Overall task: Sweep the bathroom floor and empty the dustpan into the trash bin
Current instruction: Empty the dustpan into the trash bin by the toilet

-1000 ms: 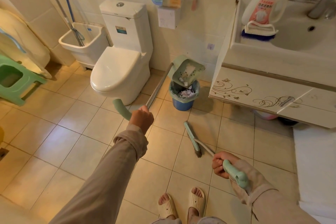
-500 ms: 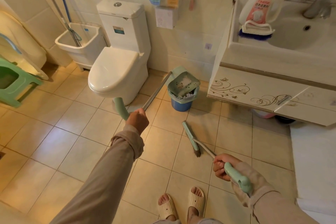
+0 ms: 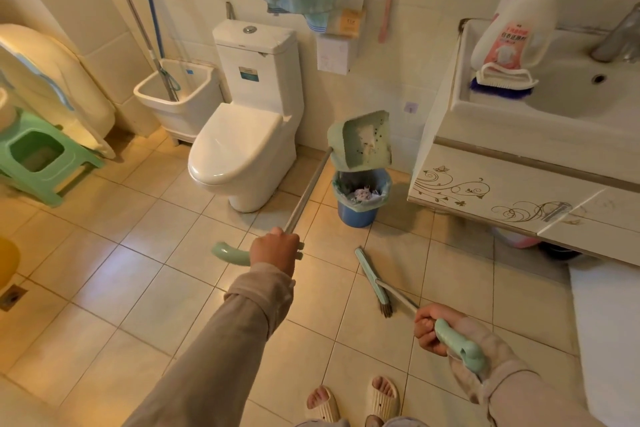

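Both hands are closed tight on long handles: the left hand (image 3: 275, 250) is wrapped around the dustpan's metal pole just above its curved green grip, and the right hand (image 3: 436, 328) is clenched on the green grip of the broom (image 3: 372, 281). From there, the widest thing in view is the tiled floor (image 3: 104, 270), beige squares with dark grout. The vanity and sink (image 3: 519, 156) fill the right side, with a white detergent bottle (image 3: 516, 21) and a scrub brush (image 3: 502, 80) sitting on the basin's edge. The white toilet (image 3: 242, 146) stands against the back wall with its lid down, a small mop basin (image 3: 176, 94) to its left and a green plastic stool (image 3: 38, 156) at the far left. The dustpan (image 3: 363, 142) is held up in the air, tipped with its open face toward the camera, directly above the blue trash bin (image 3: 360, 198), which stands between toilet and vanity; specks and a pale smear cling to the pan's inside. The bin, lined with a green bag, holds crumpled paper. The broom's head lies on the floor near the bin, bristles toward the person. Two feet in pale slippers (image 3: 353, 402) show at the bottom edge.
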`<state>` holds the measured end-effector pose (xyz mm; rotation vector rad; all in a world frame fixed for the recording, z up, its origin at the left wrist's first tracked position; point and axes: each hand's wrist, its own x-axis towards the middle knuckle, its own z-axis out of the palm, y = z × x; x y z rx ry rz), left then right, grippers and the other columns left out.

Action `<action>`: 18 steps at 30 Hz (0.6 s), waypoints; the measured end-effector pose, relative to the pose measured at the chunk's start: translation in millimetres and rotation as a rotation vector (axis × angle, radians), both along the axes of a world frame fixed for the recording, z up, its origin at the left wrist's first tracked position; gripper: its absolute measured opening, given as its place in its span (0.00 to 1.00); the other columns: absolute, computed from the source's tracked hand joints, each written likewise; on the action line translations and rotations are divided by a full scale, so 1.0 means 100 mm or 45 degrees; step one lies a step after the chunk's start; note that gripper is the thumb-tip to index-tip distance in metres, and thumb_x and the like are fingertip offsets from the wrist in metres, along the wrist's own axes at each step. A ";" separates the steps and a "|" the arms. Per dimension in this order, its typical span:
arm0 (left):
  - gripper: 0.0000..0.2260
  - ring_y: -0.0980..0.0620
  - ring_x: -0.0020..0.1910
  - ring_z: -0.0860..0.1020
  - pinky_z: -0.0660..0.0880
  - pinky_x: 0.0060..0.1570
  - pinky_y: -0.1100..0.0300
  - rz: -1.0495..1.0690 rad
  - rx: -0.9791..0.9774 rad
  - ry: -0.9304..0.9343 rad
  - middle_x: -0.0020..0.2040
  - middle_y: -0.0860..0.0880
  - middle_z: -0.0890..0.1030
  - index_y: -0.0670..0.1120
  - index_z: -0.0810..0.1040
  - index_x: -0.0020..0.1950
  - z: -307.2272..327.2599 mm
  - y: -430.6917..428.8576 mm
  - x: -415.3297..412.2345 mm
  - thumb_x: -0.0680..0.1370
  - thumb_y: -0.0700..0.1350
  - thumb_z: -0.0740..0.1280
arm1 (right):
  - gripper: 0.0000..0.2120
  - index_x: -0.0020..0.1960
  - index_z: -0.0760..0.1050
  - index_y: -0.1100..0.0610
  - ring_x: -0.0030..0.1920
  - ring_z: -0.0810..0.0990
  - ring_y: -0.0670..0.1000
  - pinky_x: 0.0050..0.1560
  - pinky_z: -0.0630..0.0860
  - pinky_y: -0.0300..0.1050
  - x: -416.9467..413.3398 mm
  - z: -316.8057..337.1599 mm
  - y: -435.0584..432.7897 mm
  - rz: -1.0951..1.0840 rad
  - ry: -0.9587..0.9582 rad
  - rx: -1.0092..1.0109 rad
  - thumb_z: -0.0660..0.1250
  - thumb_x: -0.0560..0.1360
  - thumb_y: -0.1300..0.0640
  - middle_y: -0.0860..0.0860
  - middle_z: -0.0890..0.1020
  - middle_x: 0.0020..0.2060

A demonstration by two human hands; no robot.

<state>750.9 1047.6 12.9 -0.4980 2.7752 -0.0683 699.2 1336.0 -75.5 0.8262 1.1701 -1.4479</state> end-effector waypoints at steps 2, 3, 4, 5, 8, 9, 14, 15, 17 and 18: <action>0.11 0.47 0.52 0.80 0.76 0.52 0.55 0.209 0.226 0.101 0.55 0.46 0.80 0.48 0.76 0.60 -0.01 0.01 0.04 0.79 0.42 0.63 | 0.12 0.35 0.59 0.56 0.12 0.63 0.47 0.15 0.61 0.31 0.01 0.00 -0.04 0.021 -0.006 0.019 0.54 0.73 0.68 0.51 0.66 0.15; 0.11 0.46 0.52 0.80 0.75 0.51 0.55 0.319 0.338 0.149 0.54 0.46 0.81 0.48 0.76 0.59 -0.01 0.01 0.06 0.78 0.41 0.63 | 0.11 0.35 0.59 0.56 0.12 0.63 0.46 0.15 0.61 0.31 0.02 0.01 -0.07 0.040 -0.008 0.029 0.54 0.74 0.67 0.51 0.66 0.14; 0.11 0.45 0.51 0.79 0.75 0.50 0.55 0.414 0.437 0.189 0.52 0.45 0.81 0.48 0.77 0.58 -0.02 0.00 0.08 0.77 0.39 0.63 | 0.11 0.35 0.59 0.56 0.12 0.63 0.46 0.15 0.61 0.31 0.03 0.01 -0.10 0.064 -0.008 0.032 0.53 0.74 0.67 0.51 0.66 0.14; 0.11 0.45 0.50 0.79 0.75 0.48 0.55 0.488 0.519 0.219 0.50 0.45 0.81 0.47 0.77 0.57 -0.02 0.00 0.11 0.76 0.38 0.63 | 0.11 0.35 0.60 0.57 0.11 0.63 0.47 0.15 0.61 0.30 0.04 0.02 -0.13 0.088 -0.007 0.032 0.52 0.75 0.67 0.51 0.66 0.14; 0.11 0.46 0.45 0.76 0.73 0.45 0.56 0.626 0.698 0.258 0.46 0.46 0.78 0.45 0.77 0.53 -0.08 -0.05 0.25 0.74 0.35 0.62 | 0.12 0.35 0.61 0.57 0.11 0.63 0.47 0.15 0.62 0.29 0.08 0.04 -0.23 0.112 -0.001 0.025 0.51 0.76 0.67 0.51 0.65 0.14; 0.10 0.46 0.45 0.76 0.74 0.46 0.55 0.660 0.738 0.265 0.45 0.46 0.78 0.45 0.77 0.52 -0.10 -0.07 0.31 0.74 0.35 0.62 | 0.12 0.35 0.61 0.58 0.11 0.63 0.47 0.15 0.62 0.29 0.09 0.05 -0.26 0.115 0.007 0.020 0.51 0.76 0.67 0.51 0.66 0.14; 0.13 0.49 0.45 0.73 0.69 0.45 0.59 0.840 0.909 0.353 0.48 0.45 0.77 0.43 0.76 0.58 -0.17 -0.12 0.56 0.74 0.34 0.65 | 0.14 0.33 0.59 0.57 0.11 0.62 0.46 0.15 0.61 0.28 0.12 0.12 -0.42 0.195 0.055 0.061 0.51 0.75 0.67 0.51 0.66 0.14; 0.16 0.47 0.47 0.75 0.70 0.45 0.58 0.894 0.955 0.367 0.51 0.44 0.77 0.42 0.75 0.61 -0.19 -0.11 0.60 0.74 0.34 0.66 | 0.14 0.33 0.59 0.56 0.11 0.62 0.46 0.15 0.61 0.28 0.13 0.13 -0.44 0.201 0.059 0.063 0.51 0.75 0.67 0.51 0.66 0.14; 0.18 0.41 0.53 0.77 0.75 0.51 0.53 1.041 1.047 0.353 0.56 0.40 0.78 0.40 0.72 0.64 -0.25 -0.09 0.70 0.74 0.35 0.67 | 0.13 0.33 0.60 0.57 0.11 0.63 0.46 0.15 0.61 0.29 0.15 0.15 -0.46 0.181 0.060 0.043 0.52 0.75 0.67 0.51 0.66 0.14; 0.19 0.39 0.54 0.78 0.76 0.54 0.51 1.113 1.072 0.326 0.58 0.38 0.78 0.38 0.71 0.64 -0.29 -0.08 0.76 0.74 0.35 0.68 | 0.13 0.34 0.60 0.57 0.12 0.63 0.46 0.15 0.62 0.28 0.16 0.15 -0.46 0.173 0.057 0.038 0.52 0.76 0.67 0.51 0.66 0.14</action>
